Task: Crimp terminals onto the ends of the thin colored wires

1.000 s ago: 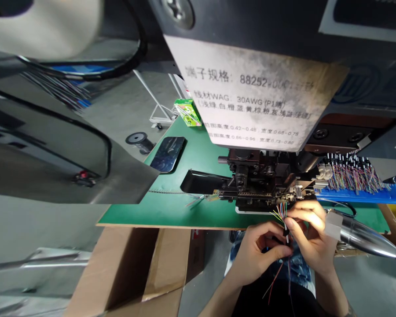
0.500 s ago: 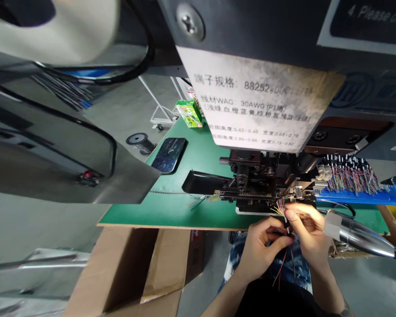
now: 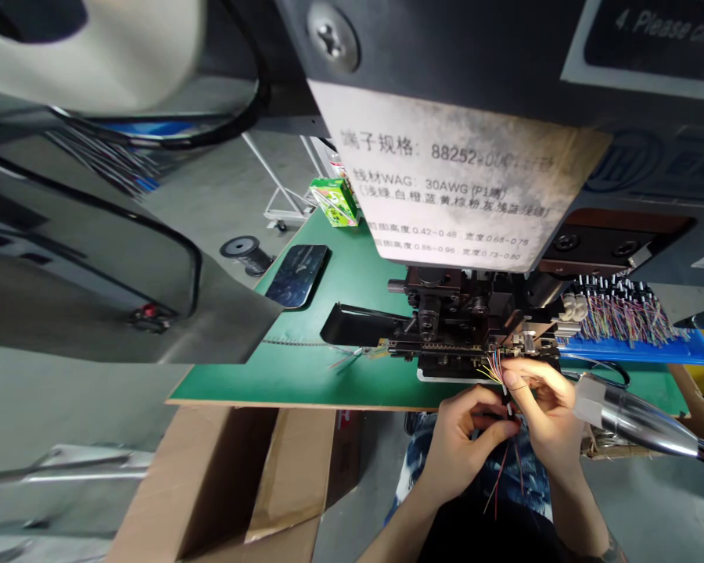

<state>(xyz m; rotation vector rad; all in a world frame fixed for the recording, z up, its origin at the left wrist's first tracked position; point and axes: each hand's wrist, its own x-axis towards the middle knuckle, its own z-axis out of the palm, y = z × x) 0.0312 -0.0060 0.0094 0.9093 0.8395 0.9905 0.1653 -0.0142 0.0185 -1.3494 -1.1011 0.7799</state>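
Note:
A cable with fanned-out coloured wires [image 3: 493, 367] is held at the front of the dark crimping machine [image 3: 446, 313]. My left hand [image 3: 469, 438] pinches the cable's dark lower part between thumb and fingers. Just above and to the right, my right hand [image 3: 543, 399] closes thumb and forefinger at the base of the coloured wires. The wire tips point up and left, close to the machine's metal parts. Loose red and pale wires [image 3: 501, 477] hang below my hands over the lap.
On the green table [image 3: 223, 383] lie a phone [image 3: 298, 275] and a green box [image 3: 334, 202]. A blue tray [image 3: 639, 351] holds bundled wires at right. A metal tube [image 3: 645, 418] reaches beside my right hand. Cardboard boxes [image 3: 287, 469] stand below the table's front edge.
The whole view has shifted very slightly. Both hands keep their hold on the cable, and the coloured wires sit a little differently at the right fingertips.

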